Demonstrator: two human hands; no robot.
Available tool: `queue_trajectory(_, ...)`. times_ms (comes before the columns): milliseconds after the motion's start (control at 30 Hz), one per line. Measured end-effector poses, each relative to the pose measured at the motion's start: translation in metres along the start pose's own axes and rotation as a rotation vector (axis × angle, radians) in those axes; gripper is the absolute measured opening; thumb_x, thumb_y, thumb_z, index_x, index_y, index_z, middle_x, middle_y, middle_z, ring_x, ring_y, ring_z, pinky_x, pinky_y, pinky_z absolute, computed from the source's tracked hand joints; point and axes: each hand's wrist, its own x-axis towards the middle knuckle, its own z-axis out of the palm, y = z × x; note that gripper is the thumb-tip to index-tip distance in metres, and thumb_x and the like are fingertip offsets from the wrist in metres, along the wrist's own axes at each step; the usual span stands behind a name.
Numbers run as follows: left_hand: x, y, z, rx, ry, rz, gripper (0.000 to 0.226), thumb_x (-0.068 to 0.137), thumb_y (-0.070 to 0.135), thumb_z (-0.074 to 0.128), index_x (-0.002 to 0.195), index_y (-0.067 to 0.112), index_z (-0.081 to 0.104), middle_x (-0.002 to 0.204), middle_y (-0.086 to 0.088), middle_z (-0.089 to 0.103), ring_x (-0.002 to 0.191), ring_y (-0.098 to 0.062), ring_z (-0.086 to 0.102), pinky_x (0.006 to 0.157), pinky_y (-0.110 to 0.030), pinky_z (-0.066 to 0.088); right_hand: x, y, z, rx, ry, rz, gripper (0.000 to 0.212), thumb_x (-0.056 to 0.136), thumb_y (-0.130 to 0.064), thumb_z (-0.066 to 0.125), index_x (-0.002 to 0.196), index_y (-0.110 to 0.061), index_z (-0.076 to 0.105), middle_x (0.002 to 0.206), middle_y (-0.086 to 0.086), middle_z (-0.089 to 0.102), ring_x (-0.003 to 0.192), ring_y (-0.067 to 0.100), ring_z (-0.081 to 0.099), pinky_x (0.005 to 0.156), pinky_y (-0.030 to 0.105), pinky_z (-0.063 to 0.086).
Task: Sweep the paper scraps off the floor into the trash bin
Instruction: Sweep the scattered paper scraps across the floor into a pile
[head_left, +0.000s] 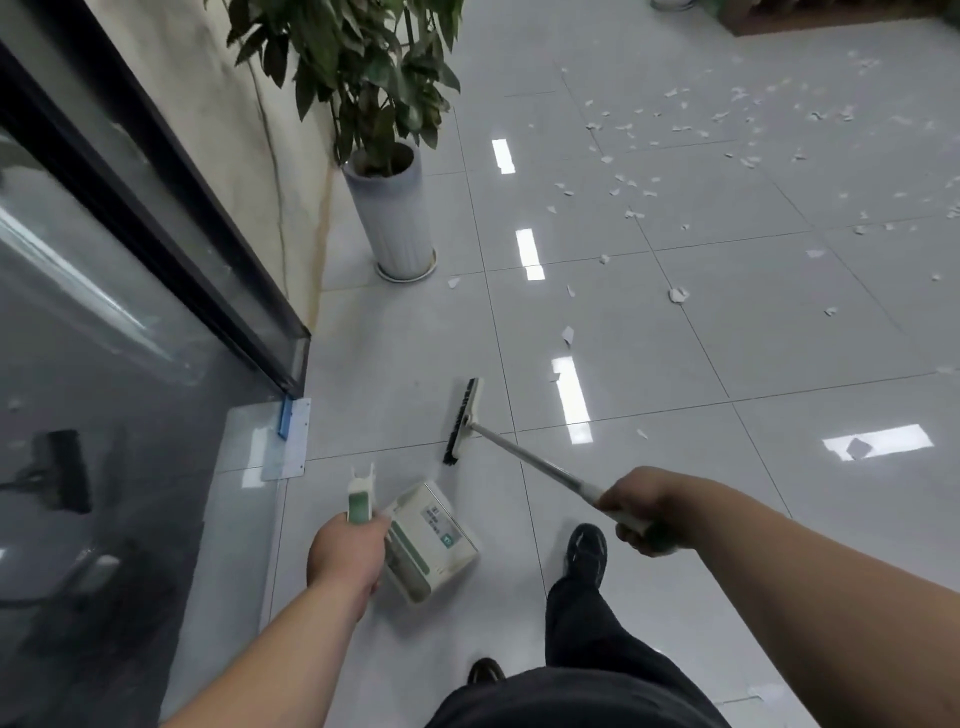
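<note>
Basically, left hand (343, 551) gripped the dustpan (434, 540) by its handle, right hand (644, 512) held the broom (462, 421), both ready since paper scraps (675, 156) lay scattered well ahead; trash bin nowhere in view

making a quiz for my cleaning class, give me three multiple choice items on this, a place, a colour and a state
1. Where do most paper scraps lie?
A) on the tiles ahead and right of the broom
B) heaped at the person's feet
C) on a table
2. What colour is the plant pot?
A) black
B) white
C) red
3. What is the right hand doing?
A) hanging open
B) pressing flat on glass
C) gripping the broom handle
Answers: 1 A, scraps dot the far right tiles; 2 B, the pot is white; 3 C, its fingers curl round the handle.
</note>
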Motion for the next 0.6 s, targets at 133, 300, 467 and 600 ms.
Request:
queue_trajectory(133, 0.016, 0.036, 0.032, 0.026, -0.009, 0.002, 0.020, 0.092, 0.030, 0.069, 0.086, 0.011, 0.067, 0.065, -0.013, 0.057, 0.056, -0.028, 0.050, 0.050, -0.028, 0.039, 0.029, -0.032, -0.039, 0.024, 0.009, 0.001, 0.023, 0.094, -0.017, 0.067, 0.105, -0.003, 0.053, 0.101, 0.013, 0.048, 0.073, 0.023, 0.047, 0.043, 0.021, 0.045)
queue_trajectory(300, 0.026, 0.102, 0.096, 0.065, -0.018, -0.002, 0.021, 0.092, 0.030, 0.070, 0.089, 0.009, 0.066, 0.064, -0.011, 0.054, 0.053, -0.026, 0.048, 0.049, -0.027, 0.038, 0.077, -0.073, -0.114, 0.100, 0.009, 0.060, 0.030, 0.091, -0.022, 0.074, 0.105, -0.004, 0.054, 0.098, 0.010, 0.049, 0.074, 0.022, 0.051, 0.044, 0.021, 0.047)
queue_trajectory(467, 0.028, 0.168, 0.165, 0.123, -0.030, 0.013, 0.017, 0.093, 0.024, 0.068, 0.086, 0.009, 0.065, 0.066, -0.013, 0.052, 0.055, -0.025, 0.046, 0.052, -0.031, 0.039, 0.107, -0.091, -0.198, 0.089, 0.054, 0.081, 0.023, 0.094, -0.027, 0.067, 0.094, -0.010, 0.053, 0.086, 0.008, 0.050, 0.065, 0.020, 0.051, 0.044, 0.023, 0.046)
queue_trajectory(600, 0.040, 0.213, 0.217, 0.141, -0.064, 0.012, 0.020, 0.092, 0.023, 0.070, 0.083, 0.006, 0.063, 0.063, -0.012, 0.049, 0.053, -0.025, 0.043, 0.049, -0.028, 0.036, 0.117, -0.086, -0.272, 0.135, 0.108, 0.166, 0.033, 0.091, -0.031, 0.073, 0.095, -0.009, 0.048, 0.094, 0.005, 0.043, 0.073, 0.019, 0.045, 0.041, 0.017, 0.041)
